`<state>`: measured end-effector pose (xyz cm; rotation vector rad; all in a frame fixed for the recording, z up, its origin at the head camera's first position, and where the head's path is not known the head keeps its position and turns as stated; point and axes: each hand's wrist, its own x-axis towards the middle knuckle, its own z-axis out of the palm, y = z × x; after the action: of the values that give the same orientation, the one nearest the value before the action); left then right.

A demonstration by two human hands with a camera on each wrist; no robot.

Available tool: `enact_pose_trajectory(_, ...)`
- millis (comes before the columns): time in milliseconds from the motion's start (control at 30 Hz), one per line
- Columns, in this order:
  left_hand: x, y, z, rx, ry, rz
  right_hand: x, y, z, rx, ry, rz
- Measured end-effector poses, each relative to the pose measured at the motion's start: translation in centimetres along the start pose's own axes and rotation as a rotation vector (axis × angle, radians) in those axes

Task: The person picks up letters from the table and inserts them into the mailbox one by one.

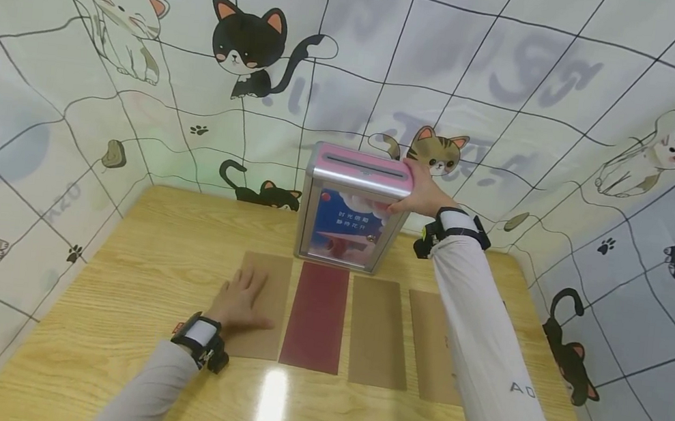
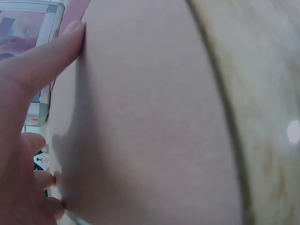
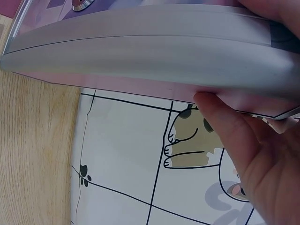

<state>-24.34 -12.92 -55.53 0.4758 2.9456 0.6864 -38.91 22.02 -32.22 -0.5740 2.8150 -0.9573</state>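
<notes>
White cat-print grid backdrop (image 1: 354, 48) behind light wood-grain desk (image 1: 50, 359). Right hand (image 1: 422, 191) grips upper right end of upright silver-framed, pink-topped box (image 1: 344, 228) near desk's far edge; left hand (image 1: 241, 303), well apart, rests spread on leftmost flat brown paper rectangle (image 1: 276, 293). Dark-red paper rectangle (image 1: 315, 318), two more brown paper rectangles (image 1: 380, 332) alongside.

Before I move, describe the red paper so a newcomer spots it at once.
On the wooden table, find the pink-topped box. On its near side, four papers lie in a row; the red paper is second from the person's left. It alone is dark red; the other three are brown.
</notes>
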Motion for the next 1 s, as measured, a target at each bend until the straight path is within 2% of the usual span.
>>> enact_pose_trajectory(100, -0.3, 0.3, 0.0, 0.003, 0.019, -0.003, 0.1, 0.0, 0.1, -0.004, 0.001, 0.004)
enact_pose_trajectory(233, -0.2, 0.6, -0.1, 0.008, 0.015, -0.023, 0.0, 0.0, 0.1, 0.007, 0.005, 0.013)
enact_pose_trajectory(400, 0.0, 1.0, -0.4, -0.002, 0.024, -0.06, 0.1, 0.0, 0.1, 0.013, 0.003, 0.018)
enact_pose_trajectory(667, 0.2, 1.5, -1.0, 0.041, 0.016, -0.136, 0.1, 0.1, 0.1, -0.01, 0.011, -0.001)
enact_pose_trajectory(833, 0.2, 1.3, -1.2, 0.006, 0.044, -0.178, 0.0, 0.0, 0.1, -0.025, 0.024, -0.019)
enact_pose_trajectory(1000, 0.2, 0.7, -1.3, -0.087, 0.1, -0.217, 0.0, -0.3, 0.2, -0.012, 0.031, -0.042)
